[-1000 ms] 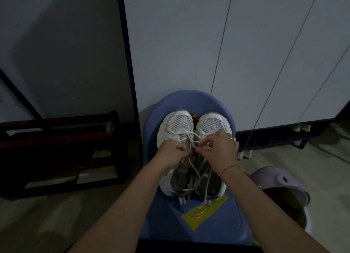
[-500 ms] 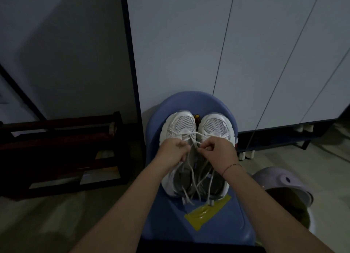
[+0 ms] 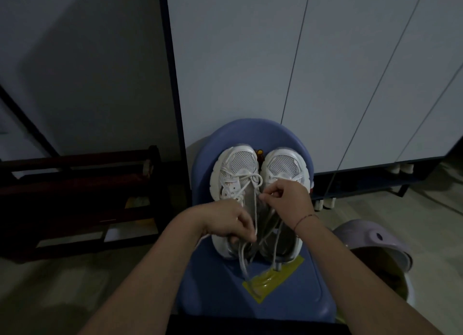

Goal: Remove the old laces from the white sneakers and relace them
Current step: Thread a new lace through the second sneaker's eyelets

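The room is dim, and the hands hide the middle of the two white shoes (image 3: 236, 166), which sit side by side on a blue chair (image 3: 288, 289). The left hand (image 3: 225, 222) has pulled back toward the heels since a moment ago. Its fingers (image 3: 241, 232) curl round a lace (image 3: 255, 209). The right hand (image 3: 288, 199) pinches a lace too.

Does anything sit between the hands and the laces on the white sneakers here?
Nothing visible does. The left hand already grips a lace over the left sneaker, and the right hand pinches lace above the right sneaker. Both sneakers sit side by side on the blue chair.
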Motion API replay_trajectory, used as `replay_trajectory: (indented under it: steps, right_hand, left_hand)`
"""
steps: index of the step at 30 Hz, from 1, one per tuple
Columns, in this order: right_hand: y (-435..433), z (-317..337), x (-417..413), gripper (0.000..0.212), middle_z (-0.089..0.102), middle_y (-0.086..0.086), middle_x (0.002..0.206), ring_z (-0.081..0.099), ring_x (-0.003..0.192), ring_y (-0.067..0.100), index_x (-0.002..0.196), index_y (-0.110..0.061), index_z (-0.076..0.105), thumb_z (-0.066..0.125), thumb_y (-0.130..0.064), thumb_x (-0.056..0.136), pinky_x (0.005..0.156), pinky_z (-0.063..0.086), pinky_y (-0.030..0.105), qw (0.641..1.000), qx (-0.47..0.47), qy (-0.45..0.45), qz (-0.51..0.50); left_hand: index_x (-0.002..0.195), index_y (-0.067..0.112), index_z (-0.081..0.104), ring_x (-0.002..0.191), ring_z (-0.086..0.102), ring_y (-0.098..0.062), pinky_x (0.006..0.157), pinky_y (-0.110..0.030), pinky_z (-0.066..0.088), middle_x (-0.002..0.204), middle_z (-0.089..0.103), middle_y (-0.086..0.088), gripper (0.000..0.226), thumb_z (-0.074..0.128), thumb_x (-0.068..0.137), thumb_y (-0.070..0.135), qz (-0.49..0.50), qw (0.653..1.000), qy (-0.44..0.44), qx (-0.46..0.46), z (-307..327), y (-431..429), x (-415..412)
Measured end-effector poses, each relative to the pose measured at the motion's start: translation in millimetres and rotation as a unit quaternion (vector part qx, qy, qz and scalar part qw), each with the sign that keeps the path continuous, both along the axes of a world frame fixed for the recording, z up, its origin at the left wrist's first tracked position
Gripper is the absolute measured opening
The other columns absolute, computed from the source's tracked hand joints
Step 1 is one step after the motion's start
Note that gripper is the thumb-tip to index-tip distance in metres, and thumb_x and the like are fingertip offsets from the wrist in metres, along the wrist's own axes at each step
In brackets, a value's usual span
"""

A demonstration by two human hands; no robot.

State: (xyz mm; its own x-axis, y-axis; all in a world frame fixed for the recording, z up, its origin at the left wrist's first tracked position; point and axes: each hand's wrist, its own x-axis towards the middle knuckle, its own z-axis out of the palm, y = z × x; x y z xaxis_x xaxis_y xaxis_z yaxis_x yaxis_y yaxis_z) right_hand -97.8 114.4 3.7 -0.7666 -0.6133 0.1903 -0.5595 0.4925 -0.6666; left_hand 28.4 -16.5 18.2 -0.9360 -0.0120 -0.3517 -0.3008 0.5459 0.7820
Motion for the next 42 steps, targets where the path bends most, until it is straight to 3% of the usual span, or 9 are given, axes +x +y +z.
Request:
replay_trajectory:
  steps: [3, 10, 17, 22, 27, 33, 36, 38, 42]
  right_hand:
    - [-0.4, 0.9, -0.1, 0.008, 0.052, -0.011, 0.055, 0.047, 0.055, 0.003, 0.076, -0.016, 0.071, 0.073, -0.022, 0.081, 0.052, 0.034, 0.012, 1.0, 0.004, 0.001, 0.001]
    - [0.1, -0.2, 1.2, 0.008, 0.051, -0.014, 0.056, 0.047, 0.056, 0.003, 0.076, -0.018, 0.068, 0.072, -0.021, 0.082, 0.062, 0.038, 0.021, 1.0, -0.001, 0.008, 0.004]
    - [0.6, -2.6, 0.5, 0.006, 0.051, -0.015, 0.056, 0.046, 0.055, 0.0, 0.081, -0.017, 0.071, 0.071, -0.023, 0.082, 0.056, 0.036, 0.019, 1.0, 0.004, 0.017, 0.005]
    - [0.3, -2.4, -0.2, 0.007, 0.05, -0.013, 0.056, 0.046, 0.055, 0.001, 0.079, -0.016, 0.071, 0.071, -0.023, 0.082, 0.057, 0.037, 0.02, 1.0, -0.004, 0.018, 0.006]
    - [-1.5, -2.7, -0.6, 0.01, 0.049, -0.012, 0.054, 0.044, 0.053, 0.002, 0.074, -0.019, 0.067, 0.07, -0.023, 0.083, 0.051, 0.032, 0.014, 1.0, 0.004, 0.015, -0.002]
    - [-4.1, 7.3, 1.2, 0.01, 0.052, -0.009, 0.075, 0.051, 0.07, 0.009, 0.088, -0.018, 0.068, 0.072, -0.024, 0.081, 0.071, 0.045, 0.026, 0.999, 0.043, 0.029, 0.007]
    - [-6.8, 22.5, 14.2, 0.037, 0.047, -0.009, 0.107, 0.049, 0.092, 0.004, 0.116, -0.019, 0.06, 0.069, -0.009, 0.081, 0.084, 0.04, 0.018, 0.99, -0.043, 0.068, 0.115]
    - [-10.9, 34.8, 31.9, 0.049, 0.053, -0.008, 0.112, 0.053, 0.083, -0.002, 0.127, -0.02, 0.052, 0.062, 0.001, 0.084, 0.08, 0.045, 0.016, 0.965, -0.1, -0.001, 0.241]
    - [-16.8, 41.6, 46.9, 0.015, 0.064, -0.004, 0.084, 0.06, 0.073, 0.002, 0.103, -0.015, 0.062, 0.062, -0.01, 0.089, 0.069, 0.048, 0.017, 0.952, -0.114, -0.054, 0.279]
  left_hand:
    - [0.08, 0.014, 0.072, 0.046, 0.049, 0.003, 0.054, -0.008, 0.038, 0.05, 0.057, 0.008, 0.01, 0.069, 0.089, 0.016, -0.02, 0.998, -0.032, -0.054, 0.3, -2.0, 7.7]
    - [0.102, 0.017, 0.065, 0.044, 0.054, 0.001, 0.049, -0.018, 0.04, 0.052, 0.063, 0.004, 0.009, 0.063, 0.094, 0.02, 0.323, 0.931, 0.158, 0.063, -11.1, 8.8, -26.9]
    - [0.063, 0.013, 0.069, 0.057, 0.061, -0.013, 0.064, -0.022, 0.048, 0.055, 0.064, 0.001, 0.027, 0.066, 0.089, 0.015, 0.313, 0.941, 0.132, 0.002, -24.4, 12.3, -43.6]
    - [0.079, 0.005, 0.073, 0.041, 0.048, -0.001, 0.045, -0.012, 0.039, 0.048, 0.056, 0.003, 0.012, 0.07, 0.088, 0.012, 0.266, 0.956, 0.124, 0.024, -19.2, 7.4, -33.5]
    - [0.07, 0.02, 0.072, 0.046, 0.05, -0.002, 0.057, -0.016, 0.044, 0.057, 0.059, -0.001, 0.017, 0.073, 0.086, 0.013, 0.131, 0.989, 0.07, -0.015, -9.8, -7.2, -5.7]
    - [0.084, 0.006, 0.071, 0.056, 0.053, -0.006, 0.059, -0.019, 0.045, 0.064, 0.061, -0.003, 0.009, 0.071, 0.088, 0.014, 0.21, 0.964, 0.161, -0.006, 4.1, -3.8, 12.0]
    - [0.093, 0.009, 0.062, 0.049, 0.045, 0.004, 0.053, -0.013, 0.038, 0.063, 0.053, 0.006, 0.011, 0.055, 0.098, 0.016, 0.22, 0.949, 0.226, -0.01, 22.4, 0.1, 22.3]
    - [0.099, 0.009, 0.055, 0.046, 0.041, 0.003, 0.049, -0.011, 0.034, 0.06, 0.047, 0.009, 0.011, 0.045, 0.102, 0.014, 0.214, 0.943, 0.254, 0.014, 32.8, 4.2, 28.6]
    - [0.105, 0.016, 0.051, 0.05, 0.043, 0.002, 0.052, -0.017, 0.036, 0.06, 0.049, 0.011, 0.007, 0.046, 0.103, 0.02, 0.218, 0.939, 0.263, 0.03, 40.1, 1.9, 36.8]
